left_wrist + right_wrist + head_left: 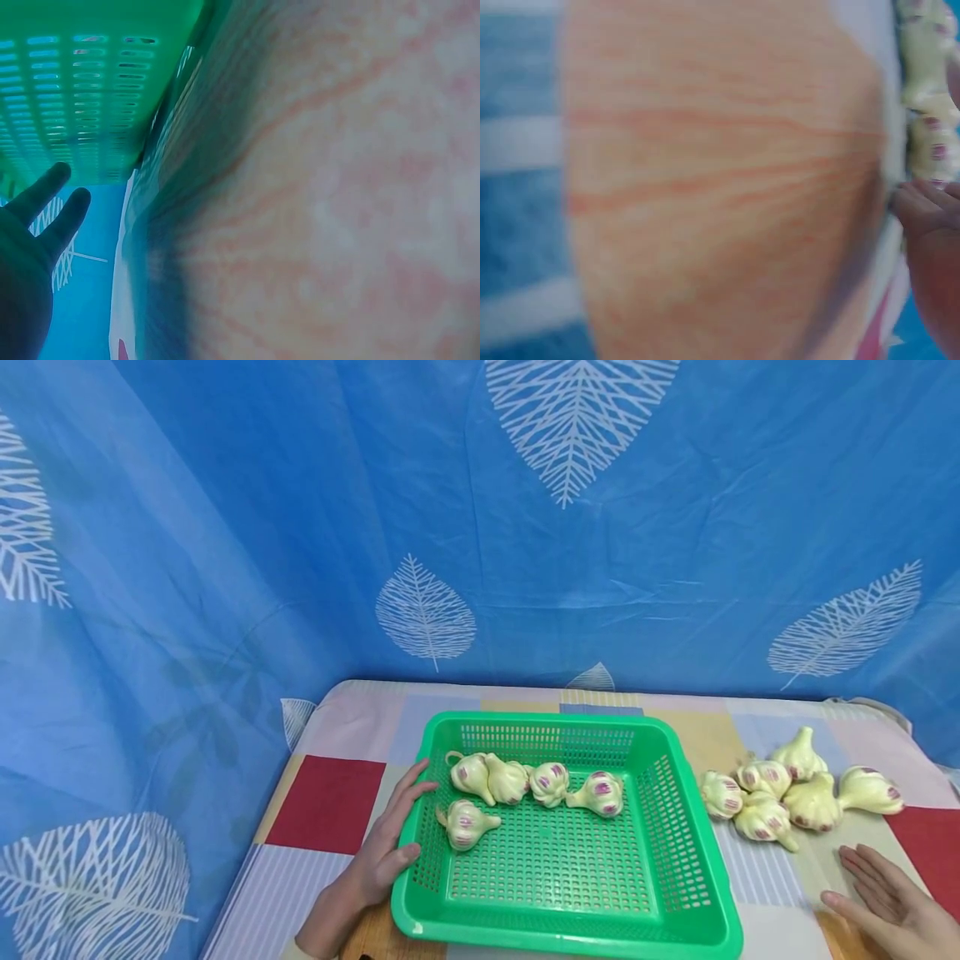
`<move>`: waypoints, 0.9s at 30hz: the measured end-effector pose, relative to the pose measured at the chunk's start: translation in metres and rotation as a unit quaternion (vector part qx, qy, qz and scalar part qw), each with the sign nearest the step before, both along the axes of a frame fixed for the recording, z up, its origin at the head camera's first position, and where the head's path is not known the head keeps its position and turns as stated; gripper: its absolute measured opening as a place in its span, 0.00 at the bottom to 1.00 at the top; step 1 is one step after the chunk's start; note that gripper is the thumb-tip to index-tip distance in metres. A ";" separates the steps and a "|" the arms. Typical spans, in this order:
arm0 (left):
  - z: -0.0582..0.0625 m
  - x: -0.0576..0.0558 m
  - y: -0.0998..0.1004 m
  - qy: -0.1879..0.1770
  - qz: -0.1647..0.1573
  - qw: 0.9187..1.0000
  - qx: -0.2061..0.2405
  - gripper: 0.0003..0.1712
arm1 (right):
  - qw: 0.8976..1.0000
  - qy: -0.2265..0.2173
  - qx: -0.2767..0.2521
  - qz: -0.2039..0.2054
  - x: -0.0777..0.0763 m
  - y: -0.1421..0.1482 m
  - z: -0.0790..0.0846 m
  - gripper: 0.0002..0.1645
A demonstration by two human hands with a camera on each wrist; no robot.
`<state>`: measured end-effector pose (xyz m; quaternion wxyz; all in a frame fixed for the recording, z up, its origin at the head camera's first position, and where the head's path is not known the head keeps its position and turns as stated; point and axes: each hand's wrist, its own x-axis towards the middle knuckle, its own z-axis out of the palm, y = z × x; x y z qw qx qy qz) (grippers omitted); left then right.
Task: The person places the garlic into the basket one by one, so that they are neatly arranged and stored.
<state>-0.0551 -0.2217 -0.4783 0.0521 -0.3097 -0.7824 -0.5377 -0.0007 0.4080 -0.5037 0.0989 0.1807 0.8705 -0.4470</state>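
A green plastic basket [562, 939] with slotted walls stands in the middle of the table, several purple-streaked garlic bulbs [466, 824] lying toward its back left. My left hand [378, 860] is at the basket's left side, fingers extended along the rim and thumb apart from them. In the left wrist view two fingers [56, 191] show against the slotted wall. To the right of the basket, more garlic bulbs [813, 802] lie in a loose group on the cloth. My right hand [903, 910] is just in front of that group, fingers straight, holding nothing.
A patchwork-patterned tablecloth [326, 806] covers the table. Behind it and along the left hangs a blue curtain [300, 527] with white leaf prints. The loose garlic lies close by the basket's right wall.
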 end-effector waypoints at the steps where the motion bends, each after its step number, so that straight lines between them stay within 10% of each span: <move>1: 0.000 0.000 0.000 -0.001 -0.001 1.000 0.000 0.37 | 1.000 0.000 -0.007 -0.009 -0.002 0.002 -0.003 0.61; 14: 0.001 0.000 0.000 -0.014 -0.007 1.000 0.003 0.37 | 0.997 0.020 0.064 -0.049 -0.037 0.002 -0.004 0.62; 27: 0.000 0.000 -0.001 -0.013 -0.004 1.000 -0.002 0.37 | 0.996 0.080 0.025 -0.034 -0.059 -0.014 0.006 0.63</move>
